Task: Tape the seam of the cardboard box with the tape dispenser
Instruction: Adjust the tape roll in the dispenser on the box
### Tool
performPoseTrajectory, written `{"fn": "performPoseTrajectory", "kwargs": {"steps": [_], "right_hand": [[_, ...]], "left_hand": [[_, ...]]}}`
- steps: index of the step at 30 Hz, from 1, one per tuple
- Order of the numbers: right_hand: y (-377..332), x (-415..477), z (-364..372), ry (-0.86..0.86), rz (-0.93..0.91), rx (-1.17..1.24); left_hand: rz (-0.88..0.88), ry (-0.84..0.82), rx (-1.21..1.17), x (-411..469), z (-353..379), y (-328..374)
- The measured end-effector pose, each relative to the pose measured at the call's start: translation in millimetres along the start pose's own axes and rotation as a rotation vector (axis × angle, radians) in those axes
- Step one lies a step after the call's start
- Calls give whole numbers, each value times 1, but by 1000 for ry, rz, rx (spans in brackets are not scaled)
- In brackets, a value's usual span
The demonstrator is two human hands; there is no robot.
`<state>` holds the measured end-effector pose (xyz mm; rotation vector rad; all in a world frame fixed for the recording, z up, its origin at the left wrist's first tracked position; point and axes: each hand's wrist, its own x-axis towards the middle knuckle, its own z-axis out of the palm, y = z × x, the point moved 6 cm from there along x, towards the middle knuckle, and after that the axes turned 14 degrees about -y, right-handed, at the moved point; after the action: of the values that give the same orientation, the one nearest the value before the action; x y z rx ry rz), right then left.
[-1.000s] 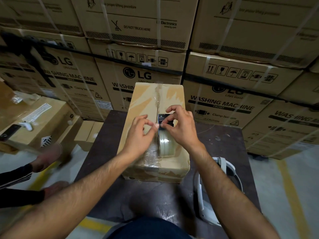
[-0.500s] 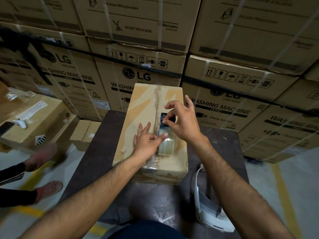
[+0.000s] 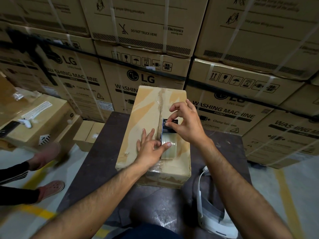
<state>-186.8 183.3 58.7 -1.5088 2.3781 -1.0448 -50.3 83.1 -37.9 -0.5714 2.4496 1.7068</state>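
As right hand (image 3: 188,125) pinches — one dispenser (image 3: 168,151), one box (image 3: 145,116)

Cardboard box (image 3: 146,121): tan, oblong, scuffed, old tape residue; lies lengthwise mid-bench (image 3: 103,152), reaching its far edge.
Seam (image 3: 160,111): runs lengthwise along the top's centre.
Tape dispenser (image 3: 168,133): blue, clear roll; upright on the box top, just right of the seam.

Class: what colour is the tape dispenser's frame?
Blue, black on top; the tape dispenser shows best in the head view.
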Motion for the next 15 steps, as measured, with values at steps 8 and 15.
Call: {"fn": "performPoseTrajectory", "kwargs": {"steps": [8, 15], "right_hand": [[4, -3, 0, 32, 55, 70], [3, 4, -5, 19, 67, 157]], "left_hand": [[52, -50, 161, 5, 3, -3], [84, -73, 239, 8, 2, -6]]}}
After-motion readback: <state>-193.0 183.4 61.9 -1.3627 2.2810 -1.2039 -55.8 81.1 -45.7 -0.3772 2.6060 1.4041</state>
